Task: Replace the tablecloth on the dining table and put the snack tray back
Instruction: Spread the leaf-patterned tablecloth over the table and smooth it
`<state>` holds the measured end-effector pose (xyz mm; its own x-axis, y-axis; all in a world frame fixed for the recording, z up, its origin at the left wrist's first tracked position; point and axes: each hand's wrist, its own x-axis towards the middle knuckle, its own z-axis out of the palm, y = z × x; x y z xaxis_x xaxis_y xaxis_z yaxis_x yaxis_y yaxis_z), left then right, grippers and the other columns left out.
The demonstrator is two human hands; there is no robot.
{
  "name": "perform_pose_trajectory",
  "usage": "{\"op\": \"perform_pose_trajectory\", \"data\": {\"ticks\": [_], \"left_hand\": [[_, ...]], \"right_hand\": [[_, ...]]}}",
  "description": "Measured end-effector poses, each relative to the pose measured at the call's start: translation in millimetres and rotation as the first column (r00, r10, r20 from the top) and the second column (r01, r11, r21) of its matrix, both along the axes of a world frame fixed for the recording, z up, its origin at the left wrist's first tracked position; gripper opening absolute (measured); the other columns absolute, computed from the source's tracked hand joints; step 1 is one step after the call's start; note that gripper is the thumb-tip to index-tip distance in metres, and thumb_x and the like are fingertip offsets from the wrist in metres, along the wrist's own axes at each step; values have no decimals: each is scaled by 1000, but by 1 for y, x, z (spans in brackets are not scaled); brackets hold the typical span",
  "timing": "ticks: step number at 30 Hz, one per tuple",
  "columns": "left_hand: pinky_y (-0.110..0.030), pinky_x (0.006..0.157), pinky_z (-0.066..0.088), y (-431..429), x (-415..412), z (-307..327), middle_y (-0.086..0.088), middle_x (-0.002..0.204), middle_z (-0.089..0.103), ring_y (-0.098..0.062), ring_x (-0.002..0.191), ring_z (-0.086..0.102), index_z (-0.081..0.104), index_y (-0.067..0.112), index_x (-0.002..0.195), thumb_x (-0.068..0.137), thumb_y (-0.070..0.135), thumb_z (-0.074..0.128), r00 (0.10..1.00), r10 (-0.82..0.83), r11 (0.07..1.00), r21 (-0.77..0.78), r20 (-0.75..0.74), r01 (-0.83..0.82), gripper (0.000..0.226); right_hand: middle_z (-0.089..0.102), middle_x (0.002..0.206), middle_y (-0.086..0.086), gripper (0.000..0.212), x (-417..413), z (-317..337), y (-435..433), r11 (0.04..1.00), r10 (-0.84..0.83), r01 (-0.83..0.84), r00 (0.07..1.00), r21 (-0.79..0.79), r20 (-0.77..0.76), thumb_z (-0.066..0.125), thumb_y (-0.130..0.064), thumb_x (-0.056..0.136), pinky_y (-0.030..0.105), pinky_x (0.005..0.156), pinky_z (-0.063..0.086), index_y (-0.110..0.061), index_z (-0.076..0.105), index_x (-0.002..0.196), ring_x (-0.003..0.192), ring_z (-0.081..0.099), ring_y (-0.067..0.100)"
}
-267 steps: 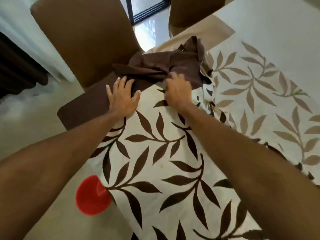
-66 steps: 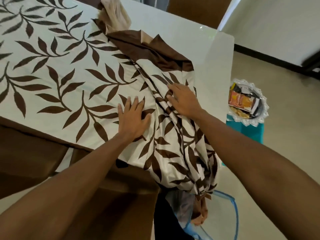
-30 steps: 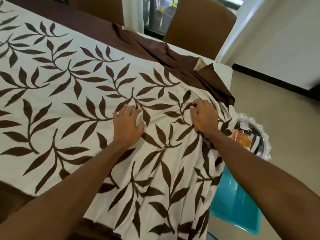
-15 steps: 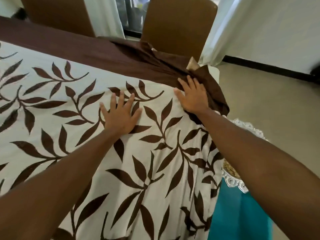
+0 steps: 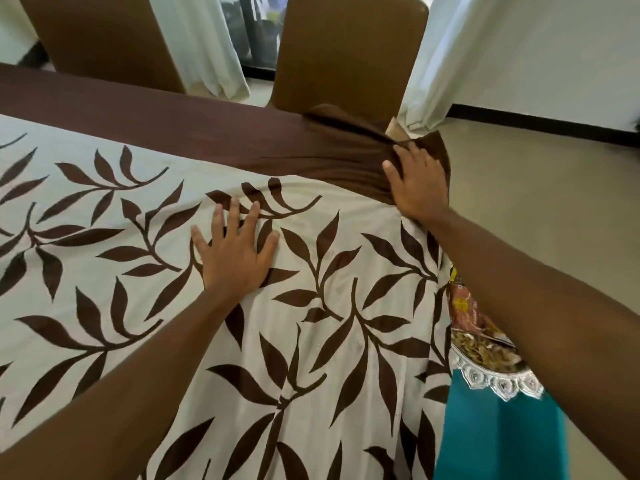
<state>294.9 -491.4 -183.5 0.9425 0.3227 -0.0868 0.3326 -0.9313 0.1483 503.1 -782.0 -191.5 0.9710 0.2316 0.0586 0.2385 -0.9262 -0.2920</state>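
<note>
Our left hand lies flat, fingers spread, on the cream tablecloth with brown leaf print. Our right hand presses the cloth's bunched brown border at the far right corner, fingers close together. The silver lace-rimmed snack tray sits on a teal stool beside the table's right edge.

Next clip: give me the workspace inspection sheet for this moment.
Surface: covered by the leaf-print tablecloth, with its brown border bunched at the far right corner.
Job's things: snack tray not on the cloth, set on a teal stand beside it, partly hidden by the right forearm.
Clutter: nothing seen.
Grippers: left hand pressed flat on the cloth; right hand on the bunched border, grip unclear.
Cables: nothing seen.
Surroundings: two brown chairs, pale curtains, floor.
</note>
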Motion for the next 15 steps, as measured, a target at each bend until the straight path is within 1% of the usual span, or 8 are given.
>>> {"op": "perform_pose_trajectory", "data": {"ticks": [3,5,6,8,10,11,13,15], "left_hand": [[-67,116,-2,-1,1,0,-3,169,4,-30,155,0,13,36,159,97,72,16,1000,6,1000,6,2,-6,71],[-67,116,-1,-1,2,0,-3,169,5,-30,155,0,14,36,159,97,72,16,1000,9,1000,6,-1,-9,71],[-68,116,-1,-2,1,0,-3,169,6,-30,155,1,14,36,158,97,71,17,1000,10,1000,6,-5,-10,71],[-68,115,-1,-3,0,1,-4,168,10,-30,155,3,19,34,157,98,69,21,1000,7,1000,1,-7,-7,69],[-70,115,0,-5,3,5,-8,166,17,-31,154,6,30,28,154,99,64,30,999,32,999,-27,5,-31,65],[-71,115,1,-8,6,9,-10,164,21,-32,154,8,36,25,150,99,61,34,999,51,998,-35,5,-51,63],[-72,115,3,-14,16,16,-13,160,28,-33,153,10,45,19,141,97,55,43,997,76,997,-20,16,-76,57],[-73,114,5,-23,27,21,-13,161,27,-34,153,9,45,19,138,96,51,47,997,64,996,-57,37,-61,53]], "right_hand": [[24,167,9,66,16,5,-26,996,-80,83,986,16,-148,30,-61,103,52,123,23,-22,33,157,151,23,37],[29,165,9,64,20,13,-32,995,-102,101,981,-11,-164,41,-57,102,51,119,31,-22,37,155,147,32,38],[37,159,10,58,18,17,-33,994,-109,112,983,9,-149,47,-52,101,49,115,37,-21,44,151,142,40,37],[52,140,11,39,15,20,-35,977,-160,171,983,127,-87,60,-37,98,42,104,45,-20,62,133,124,54,34],[62,123,9,20,12,23,-37,939,-238,249,968,238,-73,67,-25,93,34,96,47,-20,72,112,112,62,29],[68,116,7,16,12,24,-41,916,-276,290,957,277,-89,68,-20,91,31,93,48,-21,75,105,107,64,26],[73,107,4,18,15,31,-46,894,-317,330,944,302,-93,65,-10,87,27,89,47,-24,76,94,102,67,24],[72,105,5,28,17,39,-55,904,-335,328,942,275,-22,59,-4,84,25,88,45,-28,74,88,102,65,24]]}}
